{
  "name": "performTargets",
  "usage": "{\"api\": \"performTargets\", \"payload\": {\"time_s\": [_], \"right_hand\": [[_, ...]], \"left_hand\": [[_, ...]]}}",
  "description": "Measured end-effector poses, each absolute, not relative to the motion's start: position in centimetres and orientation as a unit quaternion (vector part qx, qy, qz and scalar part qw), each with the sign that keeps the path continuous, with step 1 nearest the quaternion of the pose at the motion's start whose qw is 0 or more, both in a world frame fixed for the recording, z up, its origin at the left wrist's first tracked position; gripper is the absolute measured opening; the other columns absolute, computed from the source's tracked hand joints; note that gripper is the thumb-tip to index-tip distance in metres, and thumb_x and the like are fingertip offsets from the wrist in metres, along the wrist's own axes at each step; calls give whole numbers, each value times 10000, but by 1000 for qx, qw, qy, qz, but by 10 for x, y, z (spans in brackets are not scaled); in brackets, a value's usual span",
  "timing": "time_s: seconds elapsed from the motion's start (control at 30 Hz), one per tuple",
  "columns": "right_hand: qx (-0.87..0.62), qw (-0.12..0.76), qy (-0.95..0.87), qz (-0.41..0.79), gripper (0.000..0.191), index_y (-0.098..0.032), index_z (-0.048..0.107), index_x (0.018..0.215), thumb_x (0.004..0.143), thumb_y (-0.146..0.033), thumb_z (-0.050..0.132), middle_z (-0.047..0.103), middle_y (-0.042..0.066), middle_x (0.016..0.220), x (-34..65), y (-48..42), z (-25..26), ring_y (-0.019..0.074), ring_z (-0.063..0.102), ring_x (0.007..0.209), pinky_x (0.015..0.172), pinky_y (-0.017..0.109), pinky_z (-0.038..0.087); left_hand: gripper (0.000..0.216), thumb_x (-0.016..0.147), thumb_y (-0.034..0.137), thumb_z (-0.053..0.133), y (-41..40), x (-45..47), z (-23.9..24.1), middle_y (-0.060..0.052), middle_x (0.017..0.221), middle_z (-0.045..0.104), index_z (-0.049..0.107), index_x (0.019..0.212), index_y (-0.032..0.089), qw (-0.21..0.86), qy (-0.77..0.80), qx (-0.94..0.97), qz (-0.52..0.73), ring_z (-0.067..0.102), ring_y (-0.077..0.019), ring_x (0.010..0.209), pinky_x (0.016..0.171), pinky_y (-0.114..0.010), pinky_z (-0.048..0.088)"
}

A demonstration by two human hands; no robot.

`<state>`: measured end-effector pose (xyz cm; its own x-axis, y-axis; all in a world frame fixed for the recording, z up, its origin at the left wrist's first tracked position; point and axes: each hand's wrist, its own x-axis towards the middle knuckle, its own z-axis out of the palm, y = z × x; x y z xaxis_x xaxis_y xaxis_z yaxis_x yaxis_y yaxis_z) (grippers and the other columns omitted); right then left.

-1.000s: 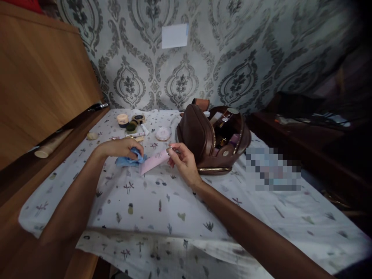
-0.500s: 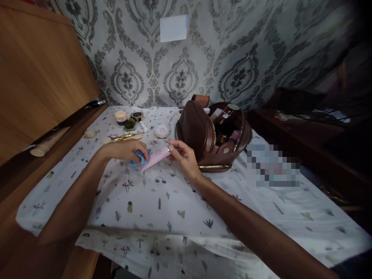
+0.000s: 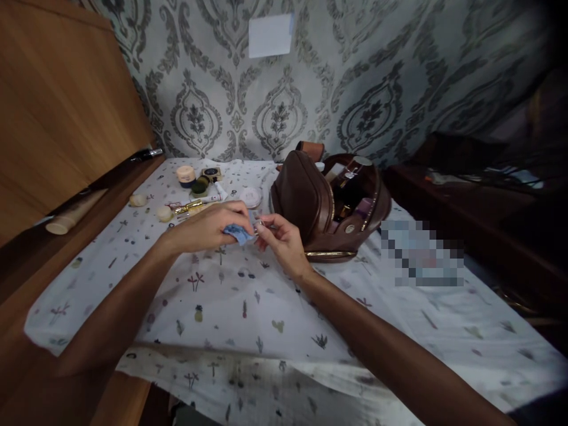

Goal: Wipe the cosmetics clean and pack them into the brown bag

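Observation:
My left hand (image 3: 217,226) is closed around a crumpled blue cloth (image 3: 239,233), which it presses toward the fingers of my right hand. Between the two hands is the pink tube, mostly hidden now by the cloth and fingers. My right hand (image 3: 280,241) pinches the tube's silvery cap end (image 3: 257,226). Just right of that hand stands a brown leather bag (image 3: 304,198), unzipped, with cosmetics inside. Behind my hands lies a round pale compact (image 3: 251,197).
Several cosmetics stand at the back left: a cream jar (image 3: 186,176), a dark green round pot (image 3: 200,187), a white tube (image 3: 208,199) and a gold tube (image 3: 189,206). A blurred-out item (image 3: 421,253) lies right of the bag. A wooden cabinet (image 3: 66,100) borders the left.
My left hand has moved right along the pink tube with the blue cloth, up close to my right hand, covering the tube. My right hand stays nearly in place.

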<state>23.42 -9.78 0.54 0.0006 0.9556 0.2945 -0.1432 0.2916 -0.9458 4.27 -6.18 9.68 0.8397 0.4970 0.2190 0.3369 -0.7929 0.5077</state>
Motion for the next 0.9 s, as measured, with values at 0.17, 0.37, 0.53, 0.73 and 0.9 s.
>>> {"api": "performTargets", "payload": {"time_s": [0.17, 0.37, 0.53, 0.73, 0.9], "right_hand": [[-408, 601, -504, 466, 497, -203, 528, 808, 702, -628, 764, 590, -43, 642, 234, -94, -3, 96, 564, 496, 471, 227, 477], [-400, 608, -497, 473, 481, -224, 570, 974, 717, -577, 773, 602, -53, 686, 234, -94, -1, 111, 599, 539, 489, 230, 493], [-386, 596, -505, 491, 448, -211, 657, 998, 698, -509, 806, 633, -26, 777, 234, -96, 7, 113, 614, 630, 604, 257, 543], [-387, 599, -502, 490, 458, -191, 645, 969, 686, -511, 809, 624, -29, 755, 236, -92, 1, 108, 605, 604, 550, 236, 520], [-398, 605, -490, 485, 423, -194, 610, 897, 705, -527, 787, 599, -34, 712, 236, -89, -6, 117, 606, 570, 501, 235, 499]], "left_hand": [[268, 680, 76, 623, -37, 19, 96, -4, 888, 627, 774, 834, 234, 266, 272, 923, 64, 587, -154, 808, 720, -228, 414], [251, 664, 137, 659, -10, -5, 91, 0, 853, 658, 783, 863, 225, 326, 307, 893, 49, 598, -156, 792, 714, -216, 432], [186, 755, 171, 623, -24, 19, 85, -29, 880, 650, 757, 882, 192, 240, 301, 905, 184, 608, -178, 849, 779, -251, 449], [275, 806, 120, 527, -48, 49, 77, -44, 1042, 624, 732, 970, 202, 203, 224, 926, 228, 612, -183, 970, 880, -291, 462], [218, 721, 118, 582, -22, 28, 70, -19, 929, 659, 705, 889, 182, 231, 290, 919, 131, 622, -174, 869, 781, -258, 456]]}}
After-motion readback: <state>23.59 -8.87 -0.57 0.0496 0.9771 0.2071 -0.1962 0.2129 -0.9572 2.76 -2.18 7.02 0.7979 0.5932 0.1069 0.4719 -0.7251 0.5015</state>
